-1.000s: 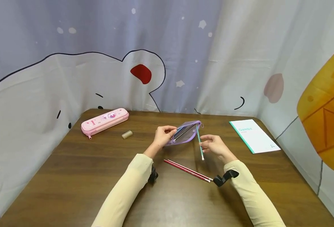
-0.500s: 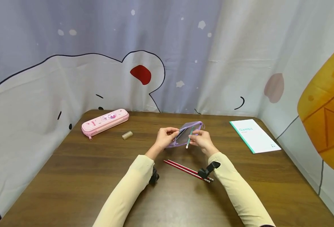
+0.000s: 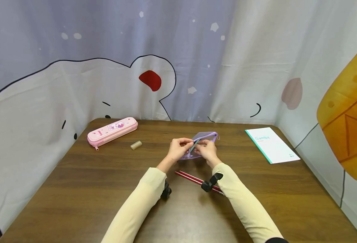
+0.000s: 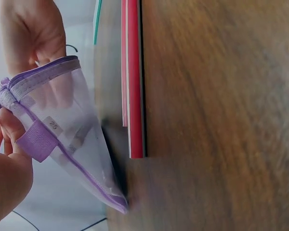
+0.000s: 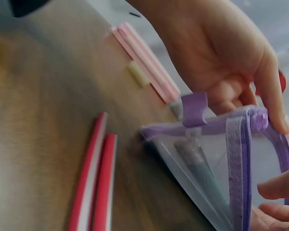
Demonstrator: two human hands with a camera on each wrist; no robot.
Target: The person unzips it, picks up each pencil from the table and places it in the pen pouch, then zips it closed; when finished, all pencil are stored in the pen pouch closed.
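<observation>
A purple-trimmed mesh pencil pouch stands unzipped between the two hands. My left hand pinches its zip-end edge; the left wrist view puts the left thumb next to a purple fabric tab. My right hand reaches into the mouth, its fingers showing behind the mesh in the left wrist view. A green pencil slants at the opening by the right fingertips, which pinch it; its lower part is hidden. Through the mesh, the right wrist view shows a dark slender item inside.
Two red pencils lie on the wooden table under the right wrist. A pink pencil case and a small beige eraser are at left. A white notebook lies at right, with a patterned curtain behind.
My right hand has moved left with the green pencil, from beside the pouch into its mouth, and the pencil has tilted over. The left hand keeps its grip, almost in place.
</observation>
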